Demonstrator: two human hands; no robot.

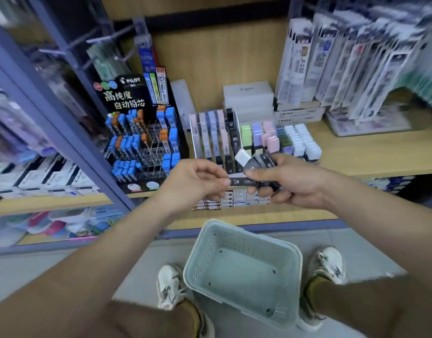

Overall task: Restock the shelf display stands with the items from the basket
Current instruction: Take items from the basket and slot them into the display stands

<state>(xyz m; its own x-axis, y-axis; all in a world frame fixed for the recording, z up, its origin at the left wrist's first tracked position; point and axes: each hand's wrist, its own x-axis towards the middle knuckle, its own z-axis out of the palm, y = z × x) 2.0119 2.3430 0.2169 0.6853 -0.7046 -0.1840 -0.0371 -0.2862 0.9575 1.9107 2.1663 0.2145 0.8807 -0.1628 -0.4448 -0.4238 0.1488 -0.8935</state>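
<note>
Lead case (237,181): black, slim, lying level between both hands, in front of the shelf (368,157). On it we read "0.5" and "2B" in white.

Left hand (198,184): the forearm reaches in from lower left. Thumb and forefinger pinch the case's left end, and the other fingers are curled under.

Right hand (290,186): the forearm comes in from lower right. The fingers are wrapped round a bundle (256,162) of more dark cases, one with a white cap pointing up and left. The thumb lies over the right end of the black case.

Basket (205,254): pale green, perforated, on the floor below the hands, between two white shoes (170,286).

Writing we can read:
- Pilot stand (127,96), black, at the left of the shelf. It is headed "PILOT", with "高纯度 自动铅芯" beneath. Its wire pockets carry blue and orange cases.
- White rack (191,132), just right of that stand, holds tall pastel and black cases. The hands are in front of its lower end. We cannot read these labels.
- White box (248,96), behind the rack, has "PILOT" in small print.
- Flat boxes (297,115), beside the white box, are marked "MONO".
- Refill packs (300,62) hang at upper right. One reads "JF-0.5"; the others are blurred.
</note>
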